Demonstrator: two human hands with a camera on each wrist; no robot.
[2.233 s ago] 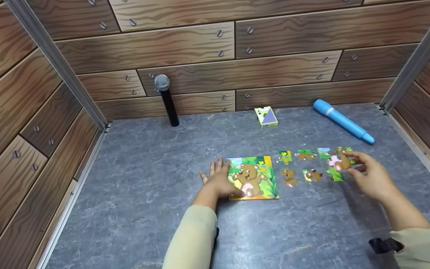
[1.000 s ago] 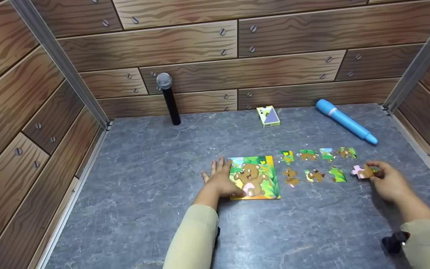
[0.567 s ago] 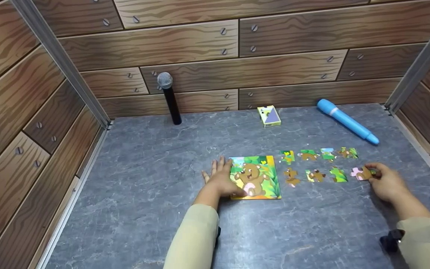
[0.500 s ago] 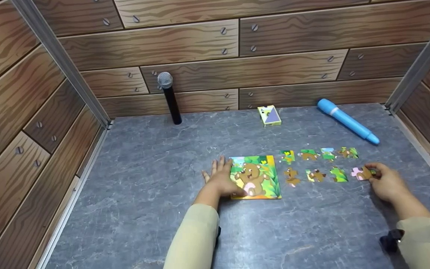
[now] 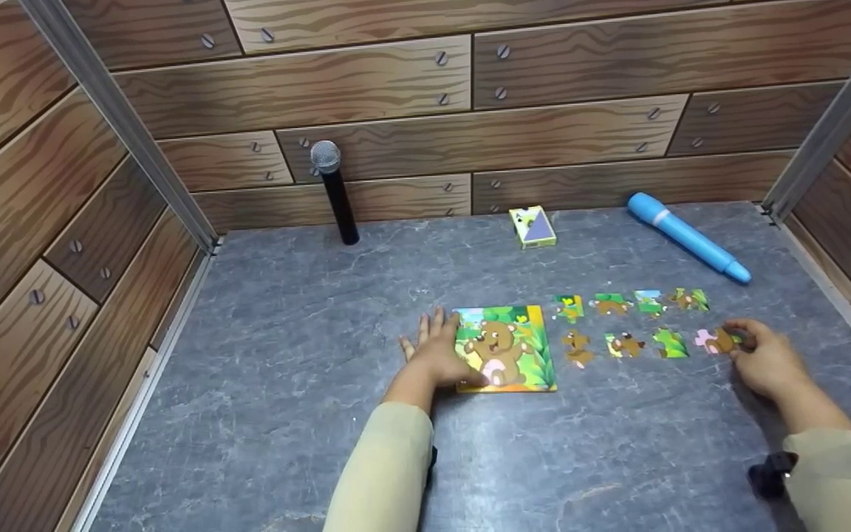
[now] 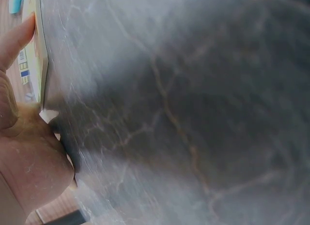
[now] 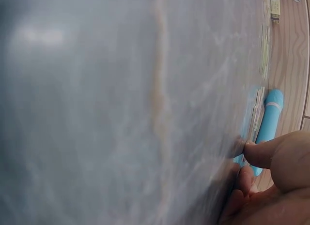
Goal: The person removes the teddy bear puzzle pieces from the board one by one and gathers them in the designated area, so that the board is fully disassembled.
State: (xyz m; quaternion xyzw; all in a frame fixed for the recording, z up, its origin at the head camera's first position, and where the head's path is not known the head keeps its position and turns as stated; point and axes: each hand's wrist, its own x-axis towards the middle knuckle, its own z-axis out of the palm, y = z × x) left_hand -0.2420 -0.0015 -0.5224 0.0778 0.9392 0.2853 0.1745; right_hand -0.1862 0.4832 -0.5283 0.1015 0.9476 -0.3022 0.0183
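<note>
My left hand (image 5: pixel 436 362) lies with fingers spread at the left edge of a square bear puzzle (image 5: pixel 510 347), thumb on its lower part. In the left wrist view the thumb touches the board's edge (image 6: pixel 42 65). To the right, my right hand (image 5: pixel 769 366) pinches the right end of a pink-and-brown puzzle piece (image 5: pixel 715 341) that lies flat on the table. In the right wrist view its thumb and fingers (image 7: pixel 261 152) are down at the tabletop. Loose puzzle pieces make two rows, an upper one (image 5: pixel 612 304) and a lower one (image 5: pixel 625 345).
Behind the pieces lies a blue pen-shaped stick (image 5: pixel 690 238) with a white band. A small card box (image 5: pixel 532 227) sits at the back. A black microphone (image 5: pixel 338 203) stands near the back wall (image 5: pixel 381 133). Wood-patterned panels enclose the grey table (image 5: pixel 285 332).
My right hand moved the pink-and-brown piece from over the upper row to the right end of the lower row, where it now lies flat. The left hand kept its place on the bear puzzle.
</note>
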